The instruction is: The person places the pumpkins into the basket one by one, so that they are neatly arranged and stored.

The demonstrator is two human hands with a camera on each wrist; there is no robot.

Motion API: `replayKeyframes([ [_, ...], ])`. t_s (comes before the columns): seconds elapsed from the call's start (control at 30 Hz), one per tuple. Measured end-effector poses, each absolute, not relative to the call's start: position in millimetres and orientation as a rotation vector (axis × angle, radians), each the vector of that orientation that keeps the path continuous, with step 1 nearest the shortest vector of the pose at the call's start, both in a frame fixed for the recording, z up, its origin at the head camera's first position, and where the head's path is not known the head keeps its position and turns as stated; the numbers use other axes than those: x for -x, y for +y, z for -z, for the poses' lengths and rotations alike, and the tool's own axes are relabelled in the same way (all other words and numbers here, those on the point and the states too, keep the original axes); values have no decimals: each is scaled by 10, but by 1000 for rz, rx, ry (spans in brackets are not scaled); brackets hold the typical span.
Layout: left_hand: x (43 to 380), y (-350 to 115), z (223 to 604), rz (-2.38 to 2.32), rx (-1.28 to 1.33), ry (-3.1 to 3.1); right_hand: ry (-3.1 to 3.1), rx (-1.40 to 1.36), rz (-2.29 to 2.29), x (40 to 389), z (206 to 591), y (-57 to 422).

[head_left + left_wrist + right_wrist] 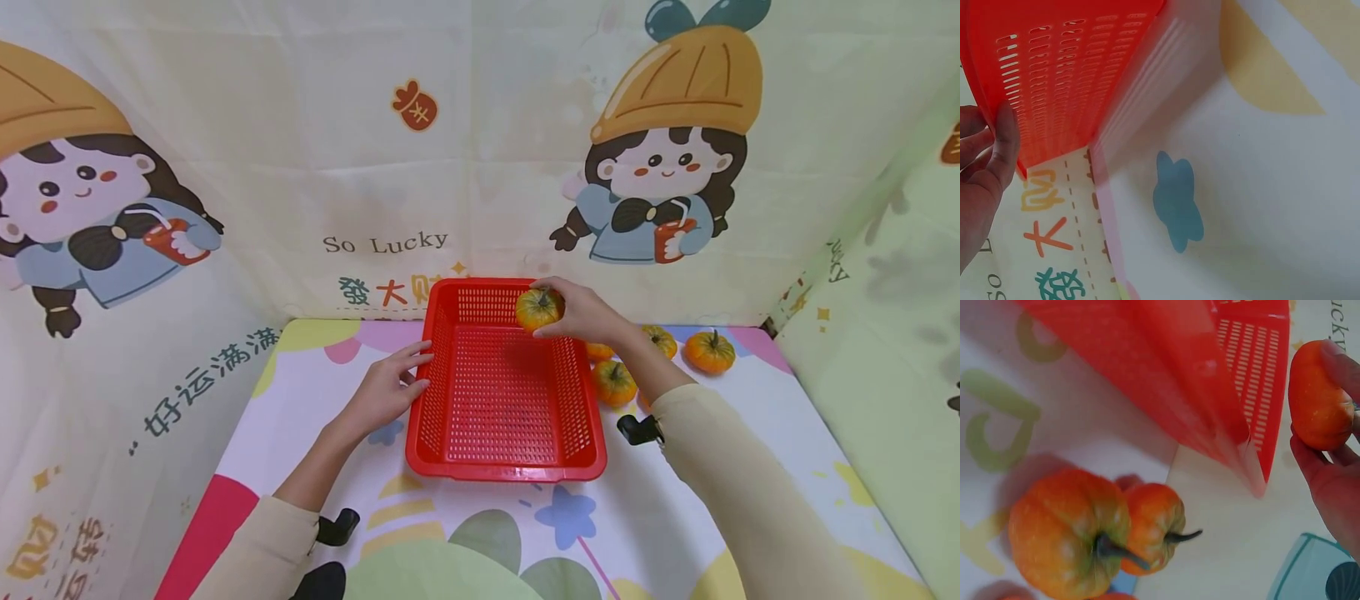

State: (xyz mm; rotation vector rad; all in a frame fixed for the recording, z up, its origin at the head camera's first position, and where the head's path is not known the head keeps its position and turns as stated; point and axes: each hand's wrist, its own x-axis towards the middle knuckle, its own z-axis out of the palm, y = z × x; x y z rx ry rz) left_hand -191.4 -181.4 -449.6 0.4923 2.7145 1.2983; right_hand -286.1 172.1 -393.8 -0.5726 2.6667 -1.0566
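A red plastic basket [502,471] with perforated sides stands on the table, and its inside holds nothing. My right hand [581,310] grips a small orange-green pumpkin [537,310] over the basket's far right corner. In the right wrist view that pumpkin [1316,394] shows its orange side between thumb and fingers. My left hand [386,387] pinches the basket's left rim; in the left wrist view the thumb [1007,140] lies against the outside of the basket wall [1060,81], with fingers over the rim.
Several more small pumpkins lie right of the basket, among them one near its wall [615,383] and one farther right [710,352]. A patterned cloth covers the table [675,517]. Printed curtains [510,167] hang behind and at both sides.
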Motion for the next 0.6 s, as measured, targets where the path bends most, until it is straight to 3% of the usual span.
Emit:
replayKeyframes([
  [0.6, 1881, -1816, 4470, -1279, -522, 2723, 2655, 453, 1022, 3011, 4050, 1240],
])
